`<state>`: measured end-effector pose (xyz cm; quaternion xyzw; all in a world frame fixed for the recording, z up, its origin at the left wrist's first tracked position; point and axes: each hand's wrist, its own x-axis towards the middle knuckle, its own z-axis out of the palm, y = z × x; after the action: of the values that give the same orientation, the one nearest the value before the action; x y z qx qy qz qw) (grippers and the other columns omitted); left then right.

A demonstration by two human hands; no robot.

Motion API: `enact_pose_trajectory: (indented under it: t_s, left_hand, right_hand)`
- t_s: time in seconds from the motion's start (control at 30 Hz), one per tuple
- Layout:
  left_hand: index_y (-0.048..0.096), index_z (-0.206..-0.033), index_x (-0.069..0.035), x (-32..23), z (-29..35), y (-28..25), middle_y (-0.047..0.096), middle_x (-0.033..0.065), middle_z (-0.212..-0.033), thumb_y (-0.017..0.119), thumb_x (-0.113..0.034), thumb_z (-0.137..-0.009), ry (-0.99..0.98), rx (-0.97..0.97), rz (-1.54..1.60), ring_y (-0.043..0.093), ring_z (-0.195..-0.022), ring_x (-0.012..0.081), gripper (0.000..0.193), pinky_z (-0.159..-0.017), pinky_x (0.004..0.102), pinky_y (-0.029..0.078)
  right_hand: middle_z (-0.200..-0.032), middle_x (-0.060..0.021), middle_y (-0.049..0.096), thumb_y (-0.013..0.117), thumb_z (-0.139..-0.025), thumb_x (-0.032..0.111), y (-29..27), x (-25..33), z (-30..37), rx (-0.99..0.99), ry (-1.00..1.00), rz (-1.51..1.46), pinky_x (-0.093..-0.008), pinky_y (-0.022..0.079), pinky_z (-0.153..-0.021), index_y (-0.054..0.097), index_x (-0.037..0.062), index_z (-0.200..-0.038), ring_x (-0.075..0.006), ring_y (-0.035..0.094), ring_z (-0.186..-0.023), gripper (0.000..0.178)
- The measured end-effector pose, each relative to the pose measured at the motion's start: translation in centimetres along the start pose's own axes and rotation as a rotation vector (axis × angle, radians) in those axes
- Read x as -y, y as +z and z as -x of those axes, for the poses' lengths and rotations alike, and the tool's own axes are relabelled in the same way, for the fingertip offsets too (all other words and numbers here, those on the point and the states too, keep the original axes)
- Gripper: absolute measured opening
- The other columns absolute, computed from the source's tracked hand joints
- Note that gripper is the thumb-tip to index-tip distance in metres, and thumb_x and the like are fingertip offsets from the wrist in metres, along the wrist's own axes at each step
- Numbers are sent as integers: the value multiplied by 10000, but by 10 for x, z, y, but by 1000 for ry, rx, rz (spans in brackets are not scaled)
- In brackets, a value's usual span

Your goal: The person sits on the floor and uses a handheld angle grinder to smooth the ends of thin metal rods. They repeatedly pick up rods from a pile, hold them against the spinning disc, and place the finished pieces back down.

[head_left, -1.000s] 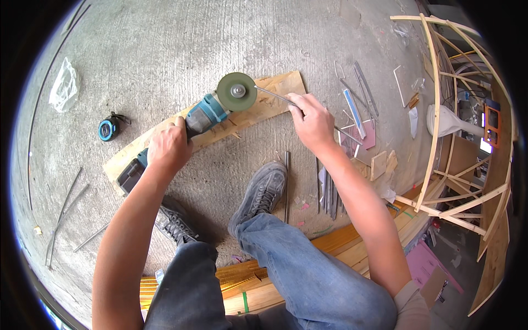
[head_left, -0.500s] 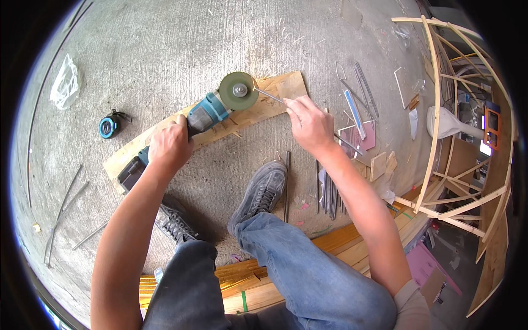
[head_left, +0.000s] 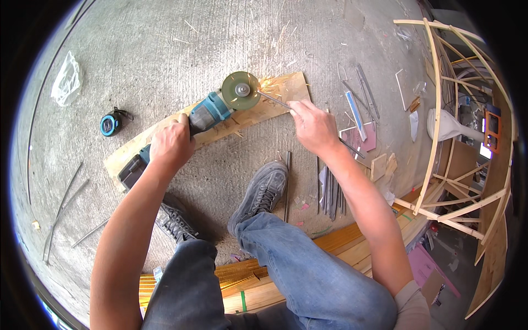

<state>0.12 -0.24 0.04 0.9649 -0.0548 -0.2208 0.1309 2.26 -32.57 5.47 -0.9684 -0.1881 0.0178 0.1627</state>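
Note:
My left hand (head_left: 171,142) is wrapped round the body of a teal and black cordless angle grinder (head_left: 204,116). Its greenish disc (head_left: 240,91) faces up over a wooden board (head_left: 283,91) that lies slantwise on the floor. Closed on a thin metal rod (head_left: 278,102), my right hand (head_left: 313,125) keeps the rod's far tip against the disc's right edge. Orange sparks (head_left: 269,84) fly from that contact, up and to the right. The rod's other end sticks out behind my right hand.
Several metal rods (head_left: 331,195) lie beside my right shoe (head_left: 263,192). A teal tape measure (head_left: 110,125) and a clear plastic bag (head_left: 66,80) are on the concrete at left. A curved wooden frame (head_left: 434,115) stands at right. Long planks (head_left: 352,250) run under my legs.
Sparks have grown from a small glow to a wide spray. The grinder and rod have shifted slightly right, both still in my hands.

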Motion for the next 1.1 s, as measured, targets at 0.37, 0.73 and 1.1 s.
enact_pose_trajectory:
  t_s: [0.37,0.73,1.1]
  left_hand:
    - [514,-1035,2,3,1,1,662,242,-939,653,-200,-822,11,-16,1,647,-938,409,325,-843,483,510]
    - [524,-1112,-10,-5,-2,-5,675,227,-985,651,-231,-862,-32,68,-48,680,-925,398,356,-813,476,544]
    - [493,-1108,-20,-2,0,1,672,250,-989,672,-245,-839,-1,-6,-47,666,-951,416,394,-828,496,522]
  right_hand:
    - [-972,-168,696,539,-958,140,3,0,0,93,74,-107,-495,551,-687,629,72,-1066,-408,679,-829,156]
    - [-826,-28,649,471,-1057,181,18,-19,27,272,743,-1148,-212,421,-507,585,0,-1145,-49,541,-600,231]
    - [-951,-152,698,683,-875,326,77,-16,202,310,897,-350,-436,530,-801,655,59,-1022,-339,674,-895,306]
